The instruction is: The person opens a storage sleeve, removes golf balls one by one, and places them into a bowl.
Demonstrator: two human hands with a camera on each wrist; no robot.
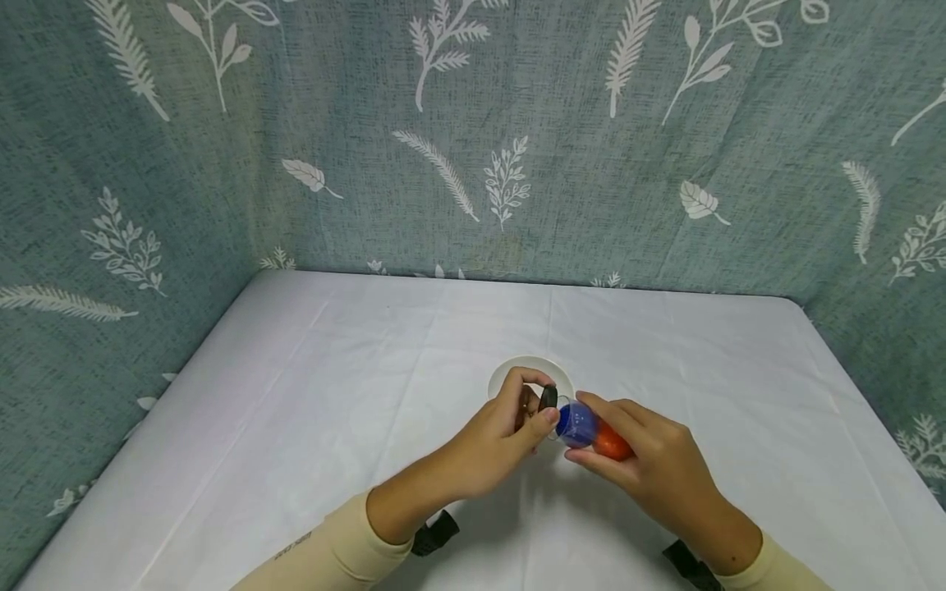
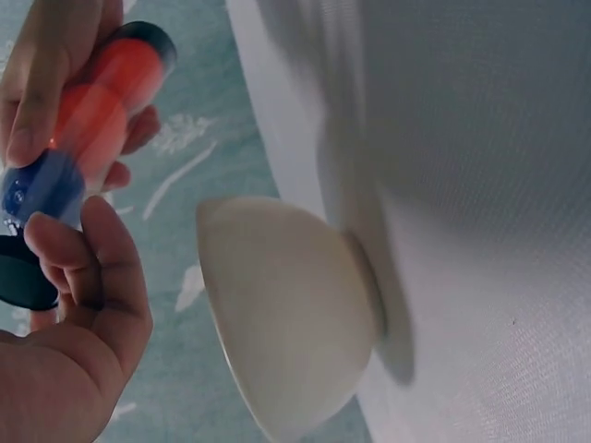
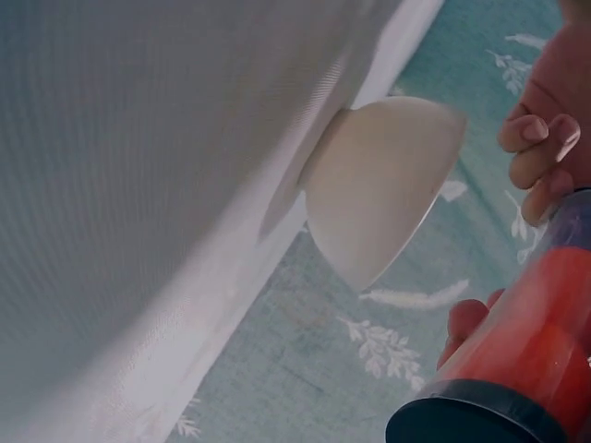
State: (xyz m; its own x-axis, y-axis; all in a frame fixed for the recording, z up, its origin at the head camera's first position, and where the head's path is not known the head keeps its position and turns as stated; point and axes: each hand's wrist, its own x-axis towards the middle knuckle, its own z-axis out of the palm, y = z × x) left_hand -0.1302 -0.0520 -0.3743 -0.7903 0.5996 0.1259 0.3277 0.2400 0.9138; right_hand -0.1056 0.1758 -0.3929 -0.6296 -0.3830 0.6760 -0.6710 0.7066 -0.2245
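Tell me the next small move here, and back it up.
I'd likely tip the uncapped end of the clear tube toward the white bowl. The left hand holds a dark cap apart from that end, the right hand grips the tube, and the blue piece sits nearest the opening, with the bowl just beyond.

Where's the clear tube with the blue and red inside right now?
In the head view, the clear tube is right of centre, held in the right hand, its blue end toward the left hand, nearer than the white bowl.
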